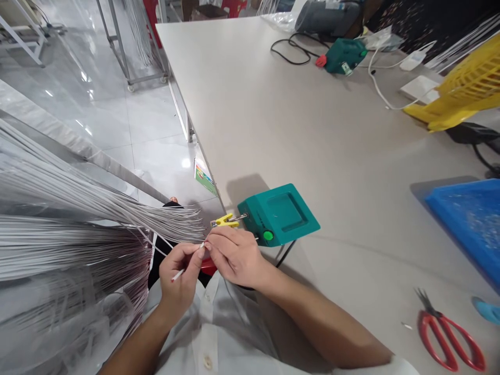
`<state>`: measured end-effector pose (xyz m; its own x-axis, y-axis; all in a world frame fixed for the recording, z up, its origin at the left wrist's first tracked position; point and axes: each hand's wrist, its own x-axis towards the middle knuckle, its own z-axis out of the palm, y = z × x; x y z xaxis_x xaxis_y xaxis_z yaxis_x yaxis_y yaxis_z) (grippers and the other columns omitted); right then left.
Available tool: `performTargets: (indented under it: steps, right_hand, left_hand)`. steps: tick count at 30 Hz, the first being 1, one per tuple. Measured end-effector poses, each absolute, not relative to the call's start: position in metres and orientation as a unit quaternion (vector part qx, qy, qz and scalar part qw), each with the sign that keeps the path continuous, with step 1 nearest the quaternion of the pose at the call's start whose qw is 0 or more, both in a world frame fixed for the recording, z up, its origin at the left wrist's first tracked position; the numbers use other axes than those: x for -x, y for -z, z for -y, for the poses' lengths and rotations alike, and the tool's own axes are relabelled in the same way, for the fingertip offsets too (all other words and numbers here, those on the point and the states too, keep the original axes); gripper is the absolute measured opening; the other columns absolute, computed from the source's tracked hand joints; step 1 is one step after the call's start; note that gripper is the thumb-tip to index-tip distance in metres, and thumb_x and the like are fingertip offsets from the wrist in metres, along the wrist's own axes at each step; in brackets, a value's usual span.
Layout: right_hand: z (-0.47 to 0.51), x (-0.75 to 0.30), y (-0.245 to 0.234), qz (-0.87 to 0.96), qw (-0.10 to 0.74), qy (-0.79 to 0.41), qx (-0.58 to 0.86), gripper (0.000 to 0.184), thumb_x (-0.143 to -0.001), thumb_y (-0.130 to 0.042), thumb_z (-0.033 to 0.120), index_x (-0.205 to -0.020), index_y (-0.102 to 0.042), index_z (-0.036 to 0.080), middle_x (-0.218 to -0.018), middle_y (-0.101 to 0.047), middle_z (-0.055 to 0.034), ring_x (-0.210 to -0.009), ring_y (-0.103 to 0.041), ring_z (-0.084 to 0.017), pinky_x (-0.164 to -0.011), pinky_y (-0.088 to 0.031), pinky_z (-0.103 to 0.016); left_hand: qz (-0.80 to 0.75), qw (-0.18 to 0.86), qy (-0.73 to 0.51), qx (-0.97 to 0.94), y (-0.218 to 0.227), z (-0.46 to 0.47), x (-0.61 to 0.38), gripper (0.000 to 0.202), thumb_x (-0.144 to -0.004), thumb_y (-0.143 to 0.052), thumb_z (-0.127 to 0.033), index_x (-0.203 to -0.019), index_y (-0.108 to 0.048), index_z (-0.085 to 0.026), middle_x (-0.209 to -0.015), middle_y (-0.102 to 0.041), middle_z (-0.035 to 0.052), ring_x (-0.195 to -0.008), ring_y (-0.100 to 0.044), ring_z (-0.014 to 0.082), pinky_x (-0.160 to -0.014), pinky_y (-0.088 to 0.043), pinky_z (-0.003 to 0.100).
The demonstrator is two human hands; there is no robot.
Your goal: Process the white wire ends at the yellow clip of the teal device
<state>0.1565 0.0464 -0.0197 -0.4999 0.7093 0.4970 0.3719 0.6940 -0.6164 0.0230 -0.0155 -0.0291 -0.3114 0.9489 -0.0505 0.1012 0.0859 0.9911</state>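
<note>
White wire (202, 245) lies between left hand (177, 286) and right hand (238, 256), both hands pinching it.

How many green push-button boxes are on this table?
2. The near box sits at the table's left edge, beside the right hand; the far box sits beside a looped black cable. More could be hidden at the back.

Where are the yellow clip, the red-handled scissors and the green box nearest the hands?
Yellow clip (224, 221): head view, on its yellow body.
Green box (289, 212): head view, on the sunken panel of its top.
Scissors (436, 315): head view, near the pivot.
</note>
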Motion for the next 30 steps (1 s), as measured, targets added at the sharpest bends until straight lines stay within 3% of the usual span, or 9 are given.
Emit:
performTargets:
  steps: [7,11,16,20,22,26,30]
  right_hand:
    - [-0.046,-0.163,0.023,0.905,0.359,-0.003,0.227,0.015,-0.080,-0.050,0.014,-0.092,-0.059,0.013,-0.084,-0.067,-0.0087,-0.070,-0.063,-0.016,-0.059,-0.051,-0.028]
    - [-0.045,-0.164,0.016,0.892,0.394,-0.096,0.199,0.018,-0.079,-0.051,0.013,-0.097,-0.056,0.016,-0.089,-0.067,-0.0069,-0.075,-0.063,-0.014,-0.062,-0.052,-0.026]
    - [-0.050,-0.165,0.009,0.814,0.415,-0.258,0.313,0.020,-0.080,-0.048,0.008,-0.098,-0.056,0.015,-0.095,-0.062,-0.0101,-0.091,-0.059,-0.015,-0.075,-0.052,-0.028]
    - [-0.053,-0.165,0.011,0.830,0.356,-0.289,0.319,0.027,-0.082,-0.047,0.013,-0.109,-0.052,0.015,-0.108,-0.058,-0.0113,-0.099,-0.055,-0.016,-0.079,-0.050,-0.030]
    - [-0.053,-0.165,0.012,0.845,0.327,-0.286,0.311,0.023,-0.083,-0.047,0.016,-0.105,-0.054,0.017,-0.107,-0.059,-0.0100,-0.097,-0.056,-0.016,-0.078,-0.050,-0.029]
    - [-0.052,-0.166,0.008,0.879,0.262,-0.261,0.301,0.014,-0.083,-0.045,0.016,-0.084,-0.059,0.016,-0.086,-0.063,-0.0068,-0.080,-0.058,-0.014,-0.068,-0.048,-0.025]
    - [-0.051,-0.170,0.001,0.912,0.142,-0.238,0.302,0.015,-0.080,-0.045,0.015,-0.071,-0.056,0.016,-0.069,-0.058,-0.0039,-0.061,-0.054,-0.013,-0.052,-0.040,-0.024]
  left_hand:
    - [-0.632,0.339,-0.530,-0.452,0.029,0.012,-0.022,0.007,-0.073,-0.061,-0.020,-0.069,-0.066,-0.017,-0.067,-0.064,0.0018,-0.064,-0.057,0.0134,-0.060,-0.047,0.025]
    - [-0.648,0.287,-0.520,-0.477,0.026,0.007,-0.015,0.006,-0.072,-0.063,-0.019,-0.069,-0.067,-0.017,-0.067,-0.065,0.0024,-0.062,-0.058,0.0137,-0.059,-0.048,0.026]
    - [-0.637,0.236,-0.521,-0.517,0.026,0.008,-0.012,0.006,-0.071,-0.063,-0.014,-0.073,-0.068,-0.017,-0.072,-0.066,0.0029,-0.064,-0.060,0.0130,-0.058,-0.048,0.024]
    - [-0.628,0.201,-0.502,-0.560,0.029,0.011,-0.013,0.008,-0.072,-0.062,-0.014,-0.077,-0.068,-0.017,-0.073,-0.066,0.0033,-0.064,-0.061,0.0129,-0.058,-0.049,0.023]
    - [-0.615,0.183,-0.486,-0.594,0.031,0.012,-0.012,0.010,-0.072,-0.062,-0.013,-0.079,-0.068,-0.017,-0.075,-0.066,0.0039,-0.064,-0.062,0.0131,-0.057,-0.050,0.023]
    - [-0.585,0.149,-0.435,-0.668,0.037,0.014,-0.007,0.016,-0.073,-0.060,-0.012,-0.086,-0.068,-0.018,-0.077,-0.067,0.0051,-0.062,-0.063,0.0124,-0.054,-0.051,0.021]
    - [-0.520,0.111,-0.391,-0.751,0.042,0.018,-0.002,0.023,-0.076,-0.054,-0.007,-0.091,-0.067,-0.017,-0.081,-0.069,0.0084,-0.071,-0.066,0.0151,-0.063,-0.054,0.023]
